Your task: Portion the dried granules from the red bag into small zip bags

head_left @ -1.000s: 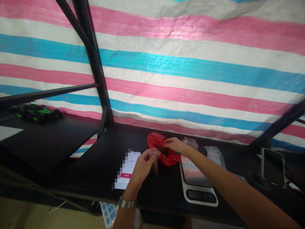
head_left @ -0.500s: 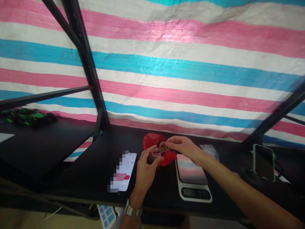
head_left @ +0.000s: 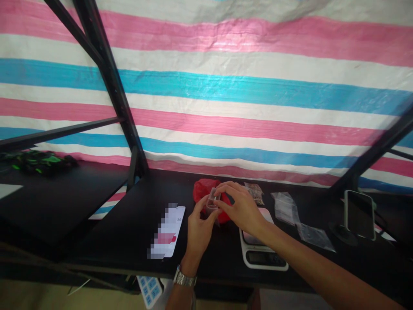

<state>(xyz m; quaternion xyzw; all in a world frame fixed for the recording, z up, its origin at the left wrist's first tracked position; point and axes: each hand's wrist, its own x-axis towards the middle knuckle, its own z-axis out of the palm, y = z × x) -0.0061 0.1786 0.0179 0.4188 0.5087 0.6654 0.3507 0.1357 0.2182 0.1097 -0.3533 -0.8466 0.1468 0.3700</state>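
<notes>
Cup [head_left: 213, 198], small and clear, sits pinched in my right grip [head_left: 241, 206], tilted at the mouth of a small clear bag [head_left: 211, 211] that my left grip [head_left: 198, 229] holds between thumb and fingers. I have both above the tabletop [head_left: 129, 234], at the near side of a red plastic bag [head_left: 204, 187]. A phone [head_left: 177, 226] lies to the left, a white scale [head_left: 266, 263] to the right, and two flat clear bags [head_left: 285, 209] lie farther right.

This is a makeshift workspace; striped sheeting [head_left: 245, 101] backs the bench [head_left: 158, 187].
</notes>
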